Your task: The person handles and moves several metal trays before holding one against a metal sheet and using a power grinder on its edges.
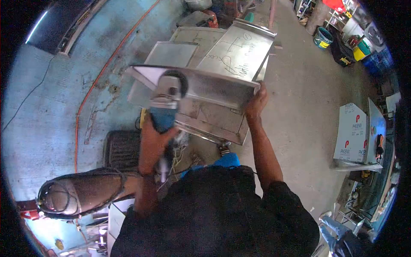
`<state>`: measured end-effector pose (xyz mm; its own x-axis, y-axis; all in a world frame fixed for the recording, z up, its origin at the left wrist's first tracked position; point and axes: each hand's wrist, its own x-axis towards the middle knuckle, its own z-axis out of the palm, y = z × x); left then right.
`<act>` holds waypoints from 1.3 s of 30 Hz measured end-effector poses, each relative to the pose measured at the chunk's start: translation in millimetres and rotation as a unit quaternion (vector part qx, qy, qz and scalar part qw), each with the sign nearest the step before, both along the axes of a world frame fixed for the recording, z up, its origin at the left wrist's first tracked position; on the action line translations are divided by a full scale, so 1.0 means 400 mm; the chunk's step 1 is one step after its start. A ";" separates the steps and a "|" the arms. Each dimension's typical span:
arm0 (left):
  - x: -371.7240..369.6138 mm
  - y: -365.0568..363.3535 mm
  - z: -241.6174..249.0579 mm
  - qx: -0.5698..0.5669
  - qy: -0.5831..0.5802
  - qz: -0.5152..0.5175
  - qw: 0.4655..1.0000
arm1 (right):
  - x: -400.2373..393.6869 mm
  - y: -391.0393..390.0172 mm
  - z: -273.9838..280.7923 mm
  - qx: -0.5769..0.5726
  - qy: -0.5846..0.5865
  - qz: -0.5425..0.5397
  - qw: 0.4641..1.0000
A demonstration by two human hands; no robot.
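My left hand grips the blue body of an angle grinder. Its guard and disc rest against the upright front flange of a folded stainless steel sheet part. My right hand holds the right end of that same flange, fingers wrapped over its corner. The part rests on other flat steel sheets, one with black marker lines and writing on it.
Concrete floor lies all around, with an orange cable curving along the left. A dark ribbed mat sits by my left arm. White printed boxes stand at right. Buckets and crates are at far upper right. My blue shoe shows below the sheets.
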<state>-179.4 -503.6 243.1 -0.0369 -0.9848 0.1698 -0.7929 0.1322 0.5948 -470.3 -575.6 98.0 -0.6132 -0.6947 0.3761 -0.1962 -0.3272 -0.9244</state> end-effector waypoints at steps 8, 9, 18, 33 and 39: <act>0.266 0.074 -0.001 0.067 0.064 0.187 0.978 | -0.042 -0.130 0.021 0.163 -0.111 -0.123 0.973; 0.310 0.088 -0.027 0.053 0.044 0.208 0.976 | -0.064 -0.131 0.019 0.243 -0.176 -0.107 0.948; 0.559 0.217 -0.214 0.178 0.101 0.300 0.931 | -0.164 -0.145 -0.259 0.392 -0.128 -0.235 0.880; 0.558 0.227 -0.279 0.263 0.136 0.311 0.903 | -0.161 -0.062 -0.189 0.254 0.379 -0.091 0.885; 0.484 0.187 -0.247 0.229 0.142 0.271 0.924 | -0.136 -0.069 -0.147 0.325 0.368 -0.115 0.864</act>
